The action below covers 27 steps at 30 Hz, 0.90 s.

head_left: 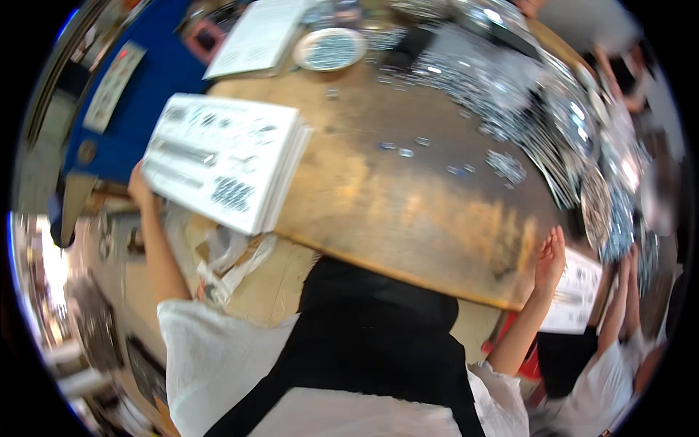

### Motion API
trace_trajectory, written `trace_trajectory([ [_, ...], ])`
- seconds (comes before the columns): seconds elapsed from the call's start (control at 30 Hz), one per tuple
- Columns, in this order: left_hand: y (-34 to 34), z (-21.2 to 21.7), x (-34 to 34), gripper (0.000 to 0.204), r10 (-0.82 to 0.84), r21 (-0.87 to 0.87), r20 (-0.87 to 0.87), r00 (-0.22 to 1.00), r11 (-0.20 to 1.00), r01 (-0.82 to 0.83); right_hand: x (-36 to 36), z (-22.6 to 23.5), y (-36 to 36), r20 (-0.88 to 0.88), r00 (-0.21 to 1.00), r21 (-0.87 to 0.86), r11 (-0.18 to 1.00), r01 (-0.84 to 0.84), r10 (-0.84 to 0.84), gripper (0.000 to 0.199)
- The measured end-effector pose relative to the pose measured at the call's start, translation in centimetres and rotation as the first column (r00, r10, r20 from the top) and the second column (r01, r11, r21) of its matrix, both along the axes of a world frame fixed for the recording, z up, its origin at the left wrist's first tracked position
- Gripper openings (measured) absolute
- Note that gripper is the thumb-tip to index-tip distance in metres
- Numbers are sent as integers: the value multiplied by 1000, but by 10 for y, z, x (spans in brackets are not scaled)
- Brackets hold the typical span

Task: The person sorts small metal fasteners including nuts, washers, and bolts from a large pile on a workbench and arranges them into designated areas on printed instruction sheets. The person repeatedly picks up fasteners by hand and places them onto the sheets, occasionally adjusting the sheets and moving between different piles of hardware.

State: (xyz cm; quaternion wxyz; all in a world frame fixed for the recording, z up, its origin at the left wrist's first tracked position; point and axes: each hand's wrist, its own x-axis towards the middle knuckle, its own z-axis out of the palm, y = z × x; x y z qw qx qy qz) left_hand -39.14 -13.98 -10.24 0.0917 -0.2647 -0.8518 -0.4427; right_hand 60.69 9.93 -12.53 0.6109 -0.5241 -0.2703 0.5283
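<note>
My left hand [138, 186] grips the near left edge of a thick stack of white printed cards [222, 160], which rests at the left corner of a worn wooden table [408, 211] and juts past its edge. My right hand [550, 256] lies flat with fingers apart on the table's near right edge and holds nothing. Small shiny metal parts [504, 164] lie scattered over the tabletop between the hands and the far side.
Clear packets of metal parts [502, 80] are heaped along the far right of the table. A round metal dish [329, 49] and white sheets [255, 36] sit at the back. Another person's arms [622, 302] reach in at the right near a printed sheet [579, 291].
</note>
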Motion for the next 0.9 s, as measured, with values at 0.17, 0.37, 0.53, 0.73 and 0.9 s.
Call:
trace_trajectory([
  [0.17,-44,11,-27,39,89,-181,-325,941,971,-154,150,27,-40,375,867,114,944,309,-329,34],
  [0.37,36,76,25,38,117,459,-14,993,883,-98,365,-6,-99,990,-142,59,852,520,18,48],
  [0.53,70,143,138,42,-186,472,-105,977,856,213,424,-21,-105,912,407,-199,928,315,57,58],
  [0.73,91,181,288,41,-444,469,-60,894,778,418,403,-19,-120,739,673,-224,932,285,-28,61],
  [0.9,92,124,393,26,-755,383,49,654,619,686,351,-17,-127,748,663,-190,946,262,-33,61],
])
